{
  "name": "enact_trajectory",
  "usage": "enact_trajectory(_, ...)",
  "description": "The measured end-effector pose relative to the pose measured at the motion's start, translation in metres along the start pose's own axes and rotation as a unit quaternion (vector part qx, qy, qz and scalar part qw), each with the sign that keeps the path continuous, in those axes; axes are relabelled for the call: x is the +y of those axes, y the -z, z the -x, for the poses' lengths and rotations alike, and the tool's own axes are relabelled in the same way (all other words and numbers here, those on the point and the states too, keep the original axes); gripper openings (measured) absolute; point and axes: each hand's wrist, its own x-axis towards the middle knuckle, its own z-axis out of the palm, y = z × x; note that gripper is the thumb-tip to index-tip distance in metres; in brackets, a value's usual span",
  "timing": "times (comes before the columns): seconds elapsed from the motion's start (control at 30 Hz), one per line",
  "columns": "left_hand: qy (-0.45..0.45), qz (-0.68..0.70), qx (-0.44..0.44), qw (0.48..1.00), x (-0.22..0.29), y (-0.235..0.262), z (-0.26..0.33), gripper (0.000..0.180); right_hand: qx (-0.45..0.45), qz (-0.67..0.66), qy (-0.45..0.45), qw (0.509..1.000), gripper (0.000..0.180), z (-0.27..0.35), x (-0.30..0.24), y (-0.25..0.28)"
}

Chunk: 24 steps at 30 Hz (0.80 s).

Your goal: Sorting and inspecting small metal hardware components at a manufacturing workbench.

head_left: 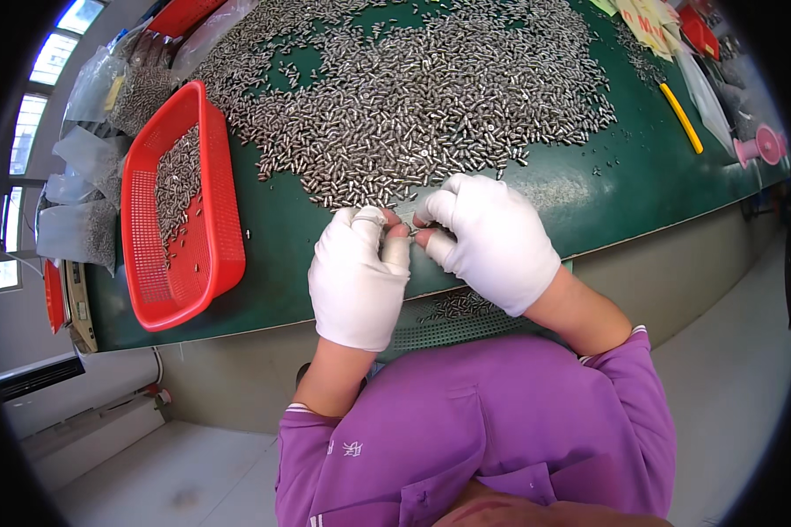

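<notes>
Both my hands wear white gloves with the fingertips cut off. My left hand (359,277) and my right hand (492,239) meet at the near edge of a green table (606,189), fingertips pinched together on a small metal pin (416,230). A big heap of small silver metal pins (422,92) covers the table just beyond my hands. Below my hands, a green perforated tray (453,323) at my lap holds more pins.
A red mesh basket (222,224) with pins in it stands on the table's left. Clear plastic bags of pins (83,230) lie further left. A yellow stick (682,118), a pink spool (762,145) and paper sheets (650,22) lie at the right.
</notes>
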Motion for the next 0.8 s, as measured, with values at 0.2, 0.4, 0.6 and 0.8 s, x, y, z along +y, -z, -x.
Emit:
enact_trajectory(0.2, -0.008, 0.016, -0.018, 1.0, -0.0032, -0.0026, -0.0032, 0.011, 0.005, 0.044, 0.031, 0.999, 0.013, -0.0013, -0.0003, -0.0025)
enact_trajectory(0.4, 0.011, 0.041, -0.042, 0.998, -0.0057, 0.0012, 0.0004, 0.01, 0.042, 0.05, 0.022, 0.998, 0.011, 0.0059, 0.0022, -0.0047)
enact_trajectory(0.6, 0.003, 0.056, -0.041, 0.998, -0.0039, 0.0027, -0.0004, 0.009, 0.06, 0.054, 0.01, 0.997, 0.012, 0.0047, -0.0007, -0.0075)
enact_trajectory(0.8, 0.003, 0.072, -0.034, 0.997, -0.0063, -0.0001, 0.0003, 0.009, 0.049, 0.042, 0.01, 0.998, 0.011, 0.0041, -0.0006, -0.0079)
